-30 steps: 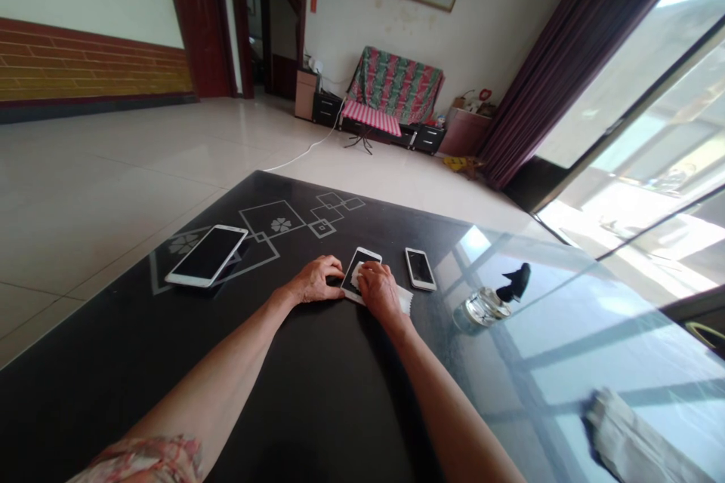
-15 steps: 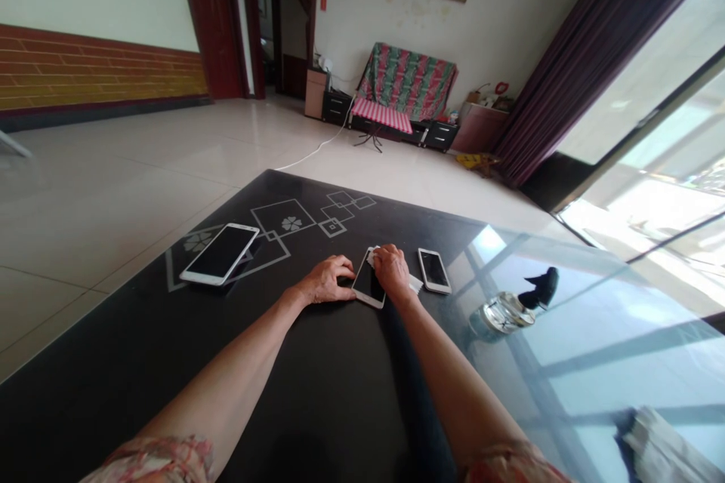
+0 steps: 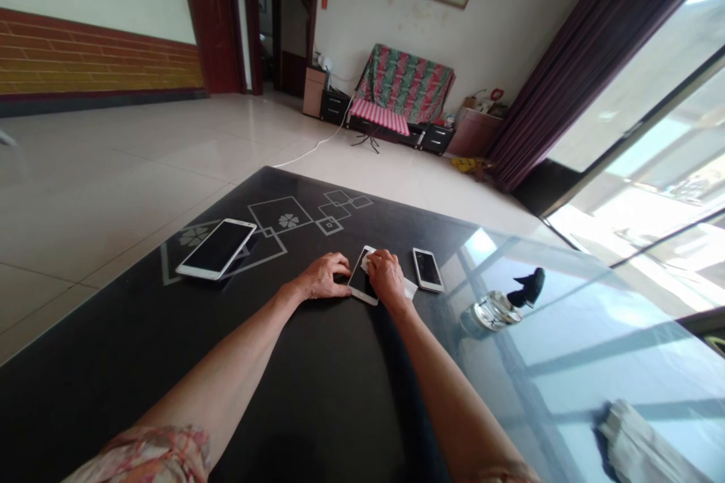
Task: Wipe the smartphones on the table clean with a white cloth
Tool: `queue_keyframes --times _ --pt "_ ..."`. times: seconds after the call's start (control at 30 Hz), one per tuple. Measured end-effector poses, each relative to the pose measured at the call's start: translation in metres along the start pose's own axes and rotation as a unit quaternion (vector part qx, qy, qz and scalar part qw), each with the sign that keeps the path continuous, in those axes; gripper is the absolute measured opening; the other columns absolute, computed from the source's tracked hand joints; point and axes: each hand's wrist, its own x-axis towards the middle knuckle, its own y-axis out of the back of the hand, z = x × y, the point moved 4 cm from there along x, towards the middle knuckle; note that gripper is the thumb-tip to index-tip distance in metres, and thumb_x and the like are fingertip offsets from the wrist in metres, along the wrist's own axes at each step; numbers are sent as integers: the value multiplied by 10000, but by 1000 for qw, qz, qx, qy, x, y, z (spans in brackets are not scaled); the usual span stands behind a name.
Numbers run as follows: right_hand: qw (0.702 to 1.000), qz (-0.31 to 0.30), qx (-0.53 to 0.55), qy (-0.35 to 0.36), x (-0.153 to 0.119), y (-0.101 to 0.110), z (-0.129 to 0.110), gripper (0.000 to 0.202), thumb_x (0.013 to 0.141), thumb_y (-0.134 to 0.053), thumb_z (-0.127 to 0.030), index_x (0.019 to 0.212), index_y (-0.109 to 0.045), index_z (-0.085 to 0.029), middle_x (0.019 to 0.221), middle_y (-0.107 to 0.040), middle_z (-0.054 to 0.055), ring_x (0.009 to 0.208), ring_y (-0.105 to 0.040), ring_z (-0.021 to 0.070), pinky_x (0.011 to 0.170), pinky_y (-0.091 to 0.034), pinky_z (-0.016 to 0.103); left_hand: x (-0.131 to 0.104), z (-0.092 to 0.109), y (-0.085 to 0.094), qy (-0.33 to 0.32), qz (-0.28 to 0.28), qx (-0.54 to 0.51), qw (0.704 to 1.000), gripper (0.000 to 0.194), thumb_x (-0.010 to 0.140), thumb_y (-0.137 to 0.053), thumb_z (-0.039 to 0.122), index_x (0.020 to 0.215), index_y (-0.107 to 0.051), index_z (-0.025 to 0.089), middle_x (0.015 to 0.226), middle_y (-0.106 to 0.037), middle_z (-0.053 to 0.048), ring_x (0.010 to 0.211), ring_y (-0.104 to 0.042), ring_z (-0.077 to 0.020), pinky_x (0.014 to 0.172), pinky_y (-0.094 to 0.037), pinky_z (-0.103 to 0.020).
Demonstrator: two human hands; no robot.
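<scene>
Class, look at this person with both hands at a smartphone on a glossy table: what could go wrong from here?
1. The smartphone might slide on the glossy table if the left hand slips from its edge.
2. The right hand, holding the white cloth, might bump the neighbouring phone.
3. The clear spray bottle could spill if knocked over.
</scene>
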Motion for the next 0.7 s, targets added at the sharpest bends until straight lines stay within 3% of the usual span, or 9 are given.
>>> queue_keyframes --times 0.27,0.7 --pt "1000 -8 22 17 -24 6 -9 253 897 -482 -182 1007 -708 -208 1078 -637 64 917 -531 189 878 -377 287 0 -1 -2 -3 8 -8 1000 263 656 -762 302 907 -740 227 997 -628 -24 932 -588 -189 902 -434 -303" --pt "1000 -8 -11 -6 23 -11 6 274 919 -448 -203 1019 -703 -205 1080 -632 76 954 -528 198 867 -353 281 0 2 2 19 -6 -5 1000 274 647 -779 313 907 -750 229 1024 -628 -29 928 -577 -197 892 -439 -311"
